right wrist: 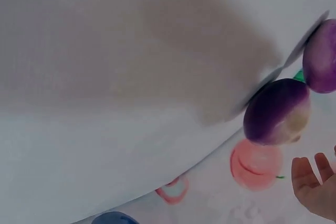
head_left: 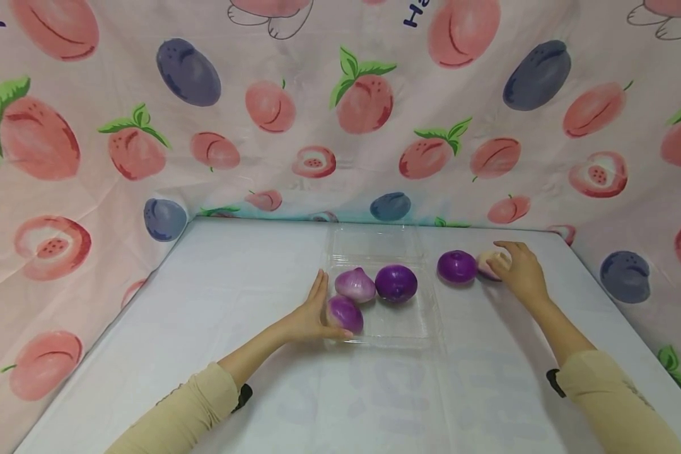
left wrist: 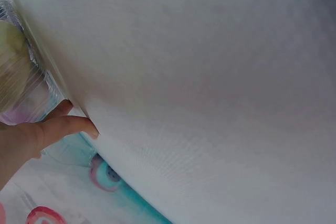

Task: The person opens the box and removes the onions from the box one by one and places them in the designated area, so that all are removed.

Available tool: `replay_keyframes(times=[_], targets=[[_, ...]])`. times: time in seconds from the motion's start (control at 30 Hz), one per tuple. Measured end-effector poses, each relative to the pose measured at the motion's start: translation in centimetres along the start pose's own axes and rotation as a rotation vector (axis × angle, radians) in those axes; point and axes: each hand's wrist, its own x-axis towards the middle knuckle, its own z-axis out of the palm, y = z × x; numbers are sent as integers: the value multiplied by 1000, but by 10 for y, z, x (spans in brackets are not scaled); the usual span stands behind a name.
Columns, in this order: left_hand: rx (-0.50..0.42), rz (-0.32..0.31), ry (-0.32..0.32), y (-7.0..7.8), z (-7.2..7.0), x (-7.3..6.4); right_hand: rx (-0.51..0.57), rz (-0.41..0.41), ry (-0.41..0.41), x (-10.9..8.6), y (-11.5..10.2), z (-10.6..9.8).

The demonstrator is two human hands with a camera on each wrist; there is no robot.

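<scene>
A clear plastic container [head_left: 405, 325] stands on the table with three purple onions in it: a pale purple one [head_left: 354, 285], a dark purple one [head_left: 396, 283] and a two-toned one [head_left: 345, 314] at the front left. My left hand [head_left: 312, 318] rests spread against the container's left side, its thumb along the front edge. To the container's right, a round purple onion [head_left: 456, 267] sits beside a purple-and-white onion [right wrist: 278, 111]. Over that second onion hovers my right hand [head_left: 521, 271], fingers loosely bent. The right wrist view shows a gap between those fingers [right wrist: 306, 174] and the onion.
The container's clear lid [head_left: 374, 241] lies folded back towards the rear edge of the white table [head_left: 232, 271]. Behind and at both sides hangs a fruit-print cloth [head_left: 318, 82]. Each wrist carries a dark band, the right one [head_left: 555, 383] just below the sleeve.
</scene>
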Motion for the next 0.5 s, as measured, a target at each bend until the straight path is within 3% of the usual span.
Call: replay_keyframes(times=[0.5], targets=[[7,5,3,-1,0,-1,149,-187,59,-7,-35,9]])
